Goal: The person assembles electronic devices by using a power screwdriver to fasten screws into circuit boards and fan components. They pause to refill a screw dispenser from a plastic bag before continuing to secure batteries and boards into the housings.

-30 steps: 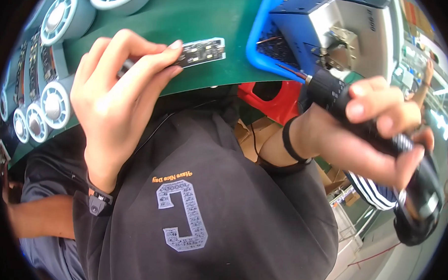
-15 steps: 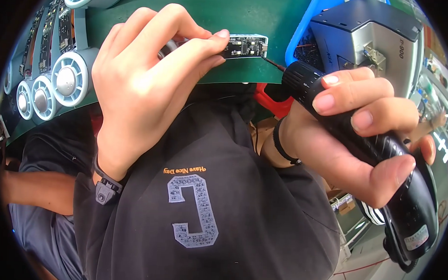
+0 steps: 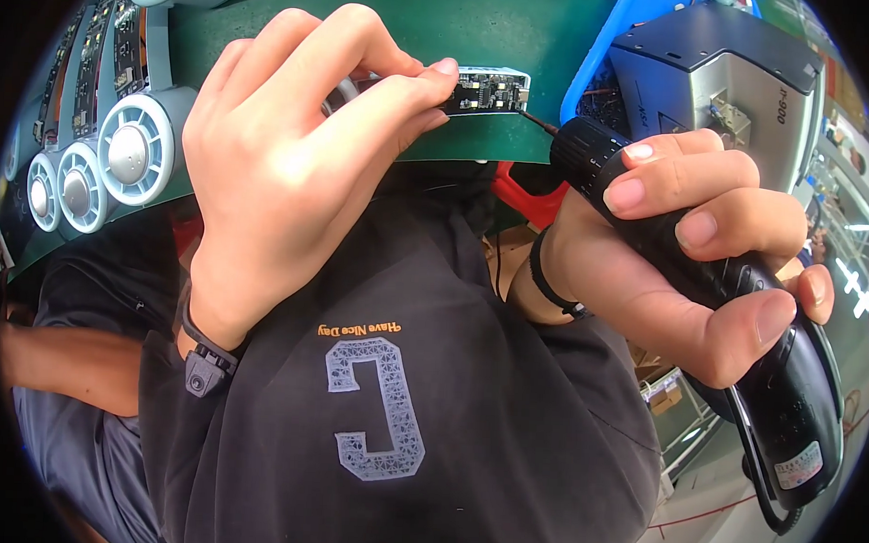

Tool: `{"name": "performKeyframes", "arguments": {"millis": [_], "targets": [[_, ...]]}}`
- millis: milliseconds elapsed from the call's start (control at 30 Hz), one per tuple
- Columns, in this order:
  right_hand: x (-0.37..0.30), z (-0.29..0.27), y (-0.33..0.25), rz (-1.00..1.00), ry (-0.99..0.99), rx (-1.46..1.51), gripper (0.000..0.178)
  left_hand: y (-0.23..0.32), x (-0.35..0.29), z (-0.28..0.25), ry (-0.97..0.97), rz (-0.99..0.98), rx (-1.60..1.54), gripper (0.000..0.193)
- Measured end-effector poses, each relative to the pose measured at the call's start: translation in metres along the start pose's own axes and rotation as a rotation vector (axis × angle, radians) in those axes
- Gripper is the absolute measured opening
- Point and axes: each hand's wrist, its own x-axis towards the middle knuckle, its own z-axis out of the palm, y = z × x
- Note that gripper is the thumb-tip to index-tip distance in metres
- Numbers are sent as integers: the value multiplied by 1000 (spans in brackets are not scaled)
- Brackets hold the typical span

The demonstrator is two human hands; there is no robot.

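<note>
My left hand (image 3: 295, 161) pinches a small white-framed circuit board module (image 3: 487, 89) between thumb and fingertips, just above the green mat's (image 3: 519, 30) front edge. My right hand (image 3: 684, 251) is wrapped around a black electric screwdriver (image 3: 739, 311). Its thin bit points left and touches the right end of the module. The screwdriver's body runs down to the lower right, with a cable at its end.
Several round grey fan units (image 3: 132, 151) line the left of the mat, with dark circuit strips (image 3: 97, 59) behind. A blue bin (image 3: 605, 57) and a grey metal box (image 3: 729, 71) stand at the upper right. A red part (image 3: 528, 198) lies under the table edge.
Both hands have come closer together and nearer the camera. The screwdriver swung in from the right until its bit reached the module's right end.
</note>
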Motion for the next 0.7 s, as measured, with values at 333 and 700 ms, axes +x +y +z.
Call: {"name": "performKeyframes", "arguments": {"millis": [333, 700], "targets": [[5, -27, 8, 75, -304, 263, 34, 2, 2, 0, -18, 2, 6, 35], [68, -93, -23, -208, 50, -25, 38, 19, 13, 12, -61, 17, -17, 34]]}}
